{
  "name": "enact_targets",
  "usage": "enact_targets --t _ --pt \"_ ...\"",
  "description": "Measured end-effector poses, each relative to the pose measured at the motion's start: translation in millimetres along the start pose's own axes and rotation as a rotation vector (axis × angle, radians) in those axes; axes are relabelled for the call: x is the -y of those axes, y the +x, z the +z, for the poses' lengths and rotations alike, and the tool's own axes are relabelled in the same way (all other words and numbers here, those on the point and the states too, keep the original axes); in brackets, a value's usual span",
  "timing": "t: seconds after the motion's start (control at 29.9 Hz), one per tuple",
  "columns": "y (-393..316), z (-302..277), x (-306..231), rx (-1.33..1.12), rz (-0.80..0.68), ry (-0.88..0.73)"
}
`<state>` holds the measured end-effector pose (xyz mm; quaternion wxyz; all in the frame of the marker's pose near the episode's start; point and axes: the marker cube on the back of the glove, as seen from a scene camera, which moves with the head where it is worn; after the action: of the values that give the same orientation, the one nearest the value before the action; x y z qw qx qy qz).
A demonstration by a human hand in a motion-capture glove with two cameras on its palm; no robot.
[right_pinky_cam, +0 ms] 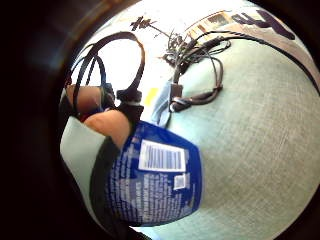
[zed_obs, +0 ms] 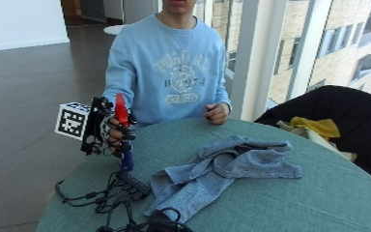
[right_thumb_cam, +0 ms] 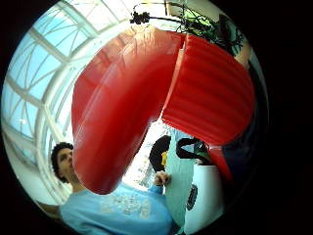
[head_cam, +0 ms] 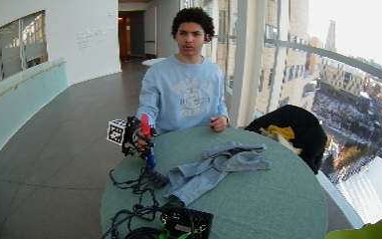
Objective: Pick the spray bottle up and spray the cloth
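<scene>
My gloved right hand (zed_obs: 113,131) grips a spray bottle (zed_obs: 125,155) with a blue body and a red spray head (zed_obs: 121,110), held upright above the table's near-left edge. The red head (right_thumb_cam: 146,103) fills the thumb side palm view, and the blue labelled body (right_pinky_cam: 157,175) sits close in the little finger side view. A crumpled blue-grey cloth (zed_obs: 221,171) lies on the green round table (zed_obs: 301,203), to the right of the bottle and apart from it. The bare left hand (zed_obs: 216,113) rests as a fist at the table's far edge.
Black cables and a power strip (zed_obs: 118,191) lie on the table under the bottle. A black device (head_cam: 186,221) sits at the table's front. A chair with a black coat and yellow cloth (zed_obs: 330,121) stands at the right, by the window.
</scene>
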<state>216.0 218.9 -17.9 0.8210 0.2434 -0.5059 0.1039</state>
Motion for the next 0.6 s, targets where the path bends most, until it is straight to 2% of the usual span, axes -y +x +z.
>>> enact_targets --t 0.3,0.6 --pt "-56 32 29 -0.040 -0.060 -0.261" --pt "-95 81 49 -0.173 -0.047 -0.634"
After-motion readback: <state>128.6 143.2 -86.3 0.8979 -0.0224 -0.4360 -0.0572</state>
